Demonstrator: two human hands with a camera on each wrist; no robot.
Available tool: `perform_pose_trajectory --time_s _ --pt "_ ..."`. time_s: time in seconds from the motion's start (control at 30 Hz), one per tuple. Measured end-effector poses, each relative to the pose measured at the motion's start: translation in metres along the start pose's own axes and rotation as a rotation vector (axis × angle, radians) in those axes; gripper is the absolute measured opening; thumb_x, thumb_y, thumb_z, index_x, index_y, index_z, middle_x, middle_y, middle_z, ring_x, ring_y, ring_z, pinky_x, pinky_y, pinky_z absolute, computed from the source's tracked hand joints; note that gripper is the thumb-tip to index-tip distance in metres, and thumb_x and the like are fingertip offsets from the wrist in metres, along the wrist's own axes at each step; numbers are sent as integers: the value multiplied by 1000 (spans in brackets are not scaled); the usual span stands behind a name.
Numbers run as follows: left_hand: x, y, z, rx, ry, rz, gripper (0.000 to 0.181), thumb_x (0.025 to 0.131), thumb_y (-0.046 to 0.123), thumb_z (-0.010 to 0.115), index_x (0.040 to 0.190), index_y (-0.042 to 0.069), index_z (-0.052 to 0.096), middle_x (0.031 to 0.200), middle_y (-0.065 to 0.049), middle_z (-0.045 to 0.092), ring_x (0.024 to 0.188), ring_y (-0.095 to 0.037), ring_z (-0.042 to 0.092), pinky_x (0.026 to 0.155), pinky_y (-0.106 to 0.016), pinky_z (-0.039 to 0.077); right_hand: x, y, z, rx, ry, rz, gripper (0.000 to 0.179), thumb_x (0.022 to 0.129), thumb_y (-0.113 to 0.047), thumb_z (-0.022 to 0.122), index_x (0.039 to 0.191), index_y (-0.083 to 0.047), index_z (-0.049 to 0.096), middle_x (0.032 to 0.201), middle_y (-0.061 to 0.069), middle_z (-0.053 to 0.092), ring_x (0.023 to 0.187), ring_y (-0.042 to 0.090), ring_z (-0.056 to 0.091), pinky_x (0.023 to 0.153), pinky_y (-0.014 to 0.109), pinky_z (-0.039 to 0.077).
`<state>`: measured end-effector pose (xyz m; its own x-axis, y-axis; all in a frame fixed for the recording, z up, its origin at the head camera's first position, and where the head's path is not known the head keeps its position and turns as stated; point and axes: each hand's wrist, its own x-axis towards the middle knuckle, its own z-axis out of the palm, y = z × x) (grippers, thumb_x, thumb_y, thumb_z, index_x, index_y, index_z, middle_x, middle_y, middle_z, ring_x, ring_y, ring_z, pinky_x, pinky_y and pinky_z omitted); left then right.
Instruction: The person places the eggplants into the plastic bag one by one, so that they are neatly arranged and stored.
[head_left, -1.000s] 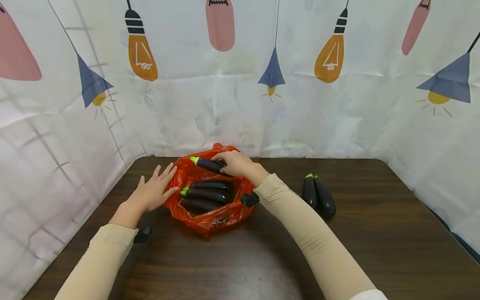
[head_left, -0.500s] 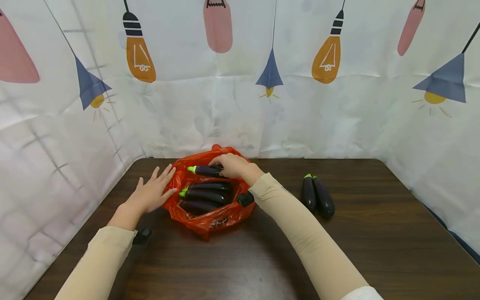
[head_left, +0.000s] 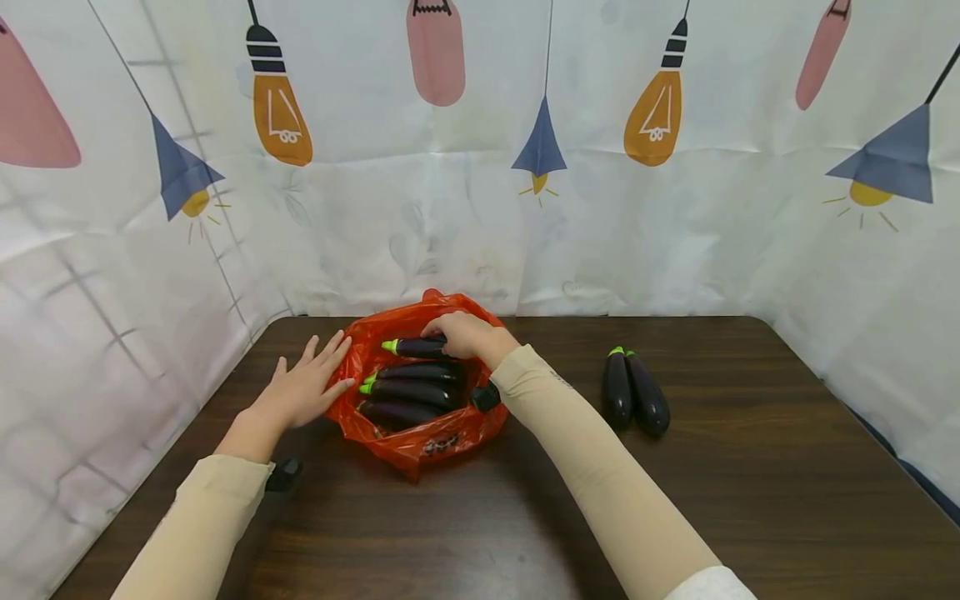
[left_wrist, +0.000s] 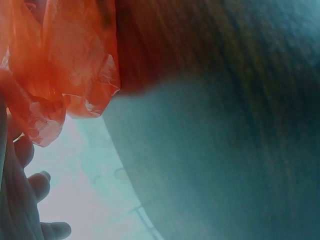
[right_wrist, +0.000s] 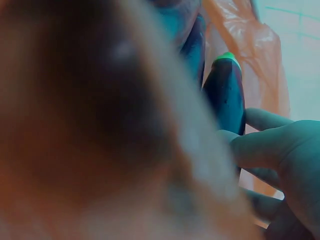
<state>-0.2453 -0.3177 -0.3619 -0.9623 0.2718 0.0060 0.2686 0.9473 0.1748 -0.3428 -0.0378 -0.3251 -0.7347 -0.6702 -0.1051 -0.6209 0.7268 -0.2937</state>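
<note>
A red plastic bag (head_left: 405, 450) stands open at the back left of the table, with several dark eggplants (head_left: 420, 390) with green tips lying in it. Inside its far side, my right hand (head_left: 467, 335) grips another eggplant (head_left: 411, 347), green tip pointing left. The right wrist view shows fingers round this eggplant (right_wrist: 226, 95), with blurred bag film covering the left part. At the bag's left rim my left hand (head_left: 300, 387) rests with fingers straight and spread. In the left wrist view, bag film (left_wrist: 75, 60) hangs beside the fingers (left_wrist: 39, 186).
Two eggplants (head_left: 633, 392) lie side by side on the brown wooden table (head_left: 750, 467), to the right of the bag. A white cloth (head_left: 480, 233) printed with lamps and bulbs hangs behind the table and along its sides.
My right hand has lowered the eggplant from above the bag's far rim down into the bag, the eggplant turning more level. The left hand has stayed in place.
</note>
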Motion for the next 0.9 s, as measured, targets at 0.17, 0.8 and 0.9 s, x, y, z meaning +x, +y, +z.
perform_pose_trajectory --time_s 0.17,0.8,0.9 --pt "0 -1 0 1 3 -2 81 105 48 52 164 4 18 170 -19 8 152 -51 4 106 -84 2 2 1 2 -13 -6 3 46 100 -4 64 144 -19 62 146 6 57 123 19 55 102 31 47" --pt "1 -2 1 -4 3 1 81 106 48 51 164 5 16 171 -17 6 152 -51 3 106 -84 2 9 7 11 -25 -29 -37 42 101 -5 64 142 -14 63 144 8 56 134 23 51 110 34 43" --pt "0 -1 1 -6 10 -1 80 106 47 52 164 5 17 171 -17 7 152 -51 4 106 -83 2 10 6 13 -9 -31 -54 41 101 -4 64 141 -13 63 143 8 57 133 22 53 109 34 44"
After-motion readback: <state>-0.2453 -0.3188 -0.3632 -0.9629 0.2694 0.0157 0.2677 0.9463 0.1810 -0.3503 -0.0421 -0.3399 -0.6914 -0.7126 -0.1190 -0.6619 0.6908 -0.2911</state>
